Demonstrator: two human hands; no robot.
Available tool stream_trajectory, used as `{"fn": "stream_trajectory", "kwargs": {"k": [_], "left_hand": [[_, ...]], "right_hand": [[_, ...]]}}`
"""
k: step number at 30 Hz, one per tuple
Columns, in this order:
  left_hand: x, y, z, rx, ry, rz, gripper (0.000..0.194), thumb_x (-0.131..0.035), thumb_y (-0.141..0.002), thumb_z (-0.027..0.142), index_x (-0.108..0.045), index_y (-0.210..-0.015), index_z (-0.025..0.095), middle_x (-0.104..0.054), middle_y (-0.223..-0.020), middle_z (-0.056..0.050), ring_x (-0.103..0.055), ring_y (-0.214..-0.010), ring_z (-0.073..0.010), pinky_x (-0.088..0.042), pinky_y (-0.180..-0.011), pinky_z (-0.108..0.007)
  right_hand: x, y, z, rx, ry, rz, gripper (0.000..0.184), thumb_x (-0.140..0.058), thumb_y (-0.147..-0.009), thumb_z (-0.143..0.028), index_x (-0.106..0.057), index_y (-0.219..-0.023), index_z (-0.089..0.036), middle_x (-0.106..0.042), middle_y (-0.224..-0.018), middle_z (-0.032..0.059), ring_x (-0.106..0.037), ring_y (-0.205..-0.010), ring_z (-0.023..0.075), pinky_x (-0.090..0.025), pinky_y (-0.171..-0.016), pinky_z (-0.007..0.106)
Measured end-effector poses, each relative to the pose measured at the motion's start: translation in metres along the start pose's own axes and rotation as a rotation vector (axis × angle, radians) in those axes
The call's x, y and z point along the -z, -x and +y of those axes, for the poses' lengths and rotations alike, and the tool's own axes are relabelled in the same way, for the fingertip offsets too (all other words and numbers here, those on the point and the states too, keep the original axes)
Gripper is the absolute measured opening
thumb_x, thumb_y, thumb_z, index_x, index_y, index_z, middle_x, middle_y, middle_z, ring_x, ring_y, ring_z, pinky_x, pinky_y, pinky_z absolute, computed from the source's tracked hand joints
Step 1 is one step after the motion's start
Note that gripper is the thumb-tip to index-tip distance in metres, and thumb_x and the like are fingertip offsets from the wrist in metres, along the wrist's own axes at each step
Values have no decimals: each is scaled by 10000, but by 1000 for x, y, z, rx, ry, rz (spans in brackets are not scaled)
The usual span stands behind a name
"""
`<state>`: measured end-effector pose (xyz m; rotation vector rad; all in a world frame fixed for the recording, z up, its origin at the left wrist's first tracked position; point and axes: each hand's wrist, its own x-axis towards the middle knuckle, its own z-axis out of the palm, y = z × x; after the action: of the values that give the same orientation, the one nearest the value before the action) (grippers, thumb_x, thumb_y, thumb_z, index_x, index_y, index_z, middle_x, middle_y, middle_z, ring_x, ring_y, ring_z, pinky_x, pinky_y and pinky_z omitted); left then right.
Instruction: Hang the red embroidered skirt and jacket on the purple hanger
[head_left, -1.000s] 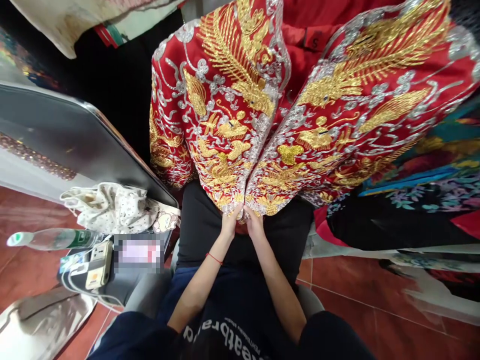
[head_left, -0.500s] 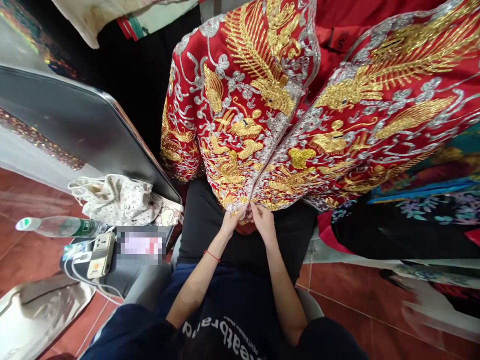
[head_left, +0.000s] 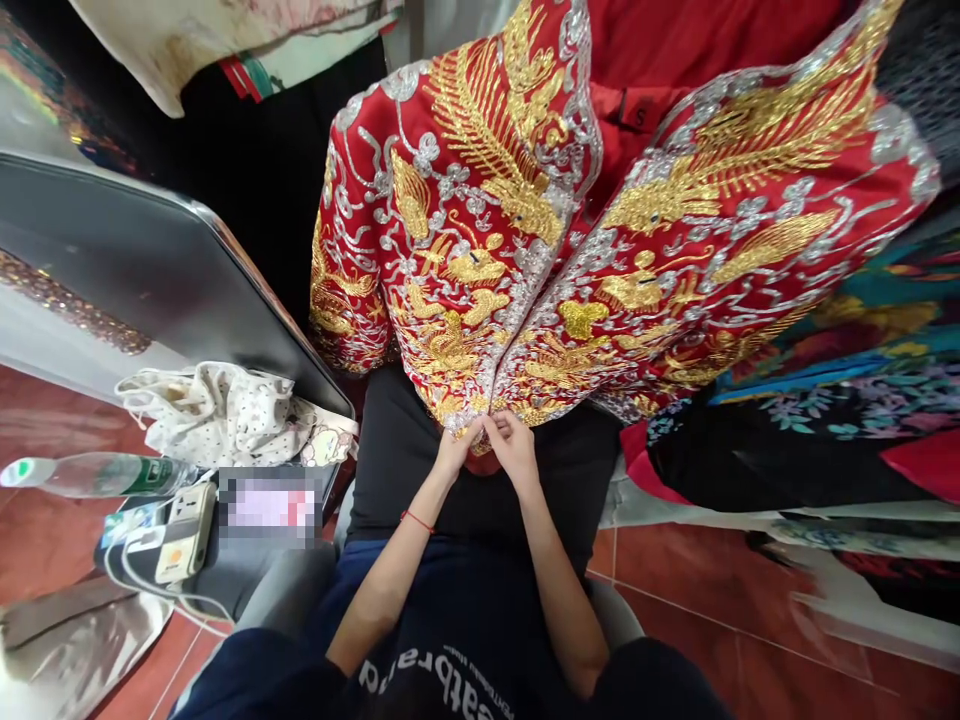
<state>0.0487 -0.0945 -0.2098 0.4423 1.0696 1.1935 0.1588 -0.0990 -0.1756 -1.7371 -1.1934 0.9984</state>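
Note:
A red jacket (head_left: 480,230) with raised gold and silver embroidery lies spread from my lap away from me, its front edges meeting along a centre line. At the bottom end of that line, my left hand (head_left: 459,448) pinches the hem between thumb and fingers. Right beside it, almost touching, my right hand (head_left: 511,448) is closed at the other front edge, fingers curled and pressed together. Whatever small fastening may sit between the fingertips is hidden. A small label marked S (head_left: 639,117) shows inside the collar.
To the left stand a dark glossy panel (head_left: 135,250), a spotted white cloth bag (head_left: 210,410), a plastic bottle (head_left: 97,474) and a power strip (head_left: 186,532) with white cables on a stool. Floral dark fabric (head_left: 810,450) hangs at the right. Red tiles (head_left: 690,600) cover the floor.
The view has shifted slightly, so most things sit a little further left. The jacket's right shoulder area now shows its edge. Both hands stay at the hem, the right fingers now more curled.

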Motion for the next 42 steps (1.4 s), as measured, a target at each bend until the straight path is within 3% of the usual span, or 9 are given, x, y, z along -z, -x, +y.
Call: {"fn": "stream_trajectory", "kwargs": {"k": [7, 12, 16, 23, 29, 33, 37, 39, 42], "left_hand": [[6, -2, -3, -23, -76, 5, 601, -914, -529, 460, -728, -993, 127, -766, -1059, -130, -710, -1014, -265, -475, -1035, -447], [8, -5, -9, -88, -142, 7, 486, -858, -625, 472, -722, -936, 124, -770, -949, -100, -714, -956, -246, -504, -977, -403], [8, -6, -13, -129, -198, -9, 420, -832, -661, 473, -719, -854, 117, -764, -873, -101, -719, -940, -258, -521, -951, -399], [10, -9, -21, -184, -264, -34, 587, -775, -703, 556, -701, -1092, 123, -745, -1136, -147, -701, -1077, -279, -524, -990, -417], [4, -9, -17, -168, -481, -25, 520, -615, -822, 606, -702, -1007, 127, -761, -1086, -144, -699, -1083, -265, -524, -978, -375], [8, -2, 7, -37, -737, -75, 486, -511, -884, 597, -704, -820, 156, -781, -875, -112, -744, -862, -233, -557, -795, -312], [8, 17, 58, 92, -1011, -181, 410, -704, -753, 556, -609, -560, 206, -638, -492, -18, -656, -544, -186, -465, -579, -254], [-6, 29, 88, 5, -1119, -155, 380, -711, -768, 519, -583, -580, 213, -656, -567, -6, -659, -625, -180, -417, -598, -241], [-43, 42, 123, -475, -1303, -48, 235, -621, -876, 456, -616, -807, 231, -702, -763, 6, -653, -710, -156, -381, -634, -236]], "right_hand": [[-2, 1, -1, -34, -141, -99, 382, -629, -719, -582, -591, -613, -217, -595, -559, 0, -531, -549, 144, -440, -596, 272], [-6, -1, -2, -135, -336, -189, 395, -596, -706, -585, -603, -637, -197, -487, -486, -45, -373, -410, 84, -282, -432, 234], [-6, -3, -14, -164, -451, -192, 380, -649, -648, -560, -601, -612, -185, -459, -466, -54, -330, -399, 64, -216, -414, 229], [8, -12, -64, -82, -575, -118, 311, -675, -659, -484, -636, -631, -177, -464, -499, -60, -347, -429, 51, -265, -445, 227], [29, -6, -127, 162, -709, -22, 252, -658, -799, -420, -682, -723, -181, -490, -561, -46, -386, -463, 57, -293, -456, 222], [35, 3, -135, 258, -630, -12, 256, -632, -869, -432, -704, -803, -195, -530, -610, -39, -426, -473, 61, -334, -471, 224], [36, 6, -126, 290, -471, 97, 274, -618, -884, -445, -737, -917, -200, -586, -693, -16, -454, -507, 78, -381, -495, 242], [36, 7, -127, 308, -418, 168, 274, -616, -886, -429, -744, -943, -193, -605, -758, 1, -462, -529, 81, -390, -509, 250], [36, 14, -134, 334, -322, 241, 265, -602, -895, -409, -739, -930, -185, -624, -831, 25, -486, -570, 91, -409, -546, 258]]}}
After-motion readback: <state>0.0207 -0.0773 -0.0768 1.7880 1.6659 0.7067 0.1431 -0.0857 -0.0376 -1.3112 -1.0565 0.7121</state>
